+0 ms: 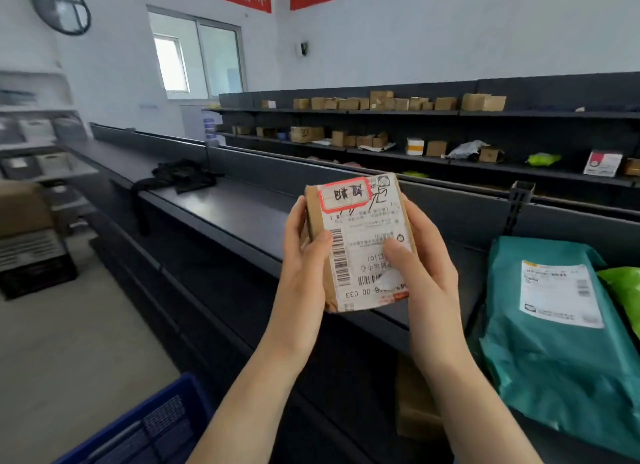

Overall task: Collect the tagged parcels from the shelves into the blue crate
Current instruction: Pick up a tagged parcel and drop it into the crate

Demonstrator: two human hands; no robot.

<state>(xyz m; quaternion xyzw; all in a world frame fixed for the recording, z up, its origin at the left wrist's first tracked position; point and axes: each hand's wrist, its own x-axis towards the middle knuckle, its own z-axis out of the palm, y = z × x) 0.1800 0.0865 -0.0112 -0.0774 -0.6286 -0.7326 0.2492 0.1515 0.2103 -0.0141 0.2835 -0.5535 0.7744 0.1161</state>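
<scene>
I hold a small brown cardboard parcel (pixel 358 235) upright in front of me, above the dark shelf. It carries a white shipping label with barcodes and a red-bordered tag with handwriting at its top. My left hand (pixel 304 252) grips its left side, thumb on the label. My right hand (pixel 420 256) grips its right side, thumb across the label's lower part. The blue crate (pixel 156 425) shows only as a corner at the bottom left, on the floor.
A teal mailer bag (pixel 554 346) with a white label lies on the shelf at right, a green bag (pixel 623 290) beside it. A black cloth (pixel 180 178) lies further along the dark shelf (pixel 221 211). The back shelves hold several small boxes (pixel 381 100). Stacked boxes stand at left.
</scene>
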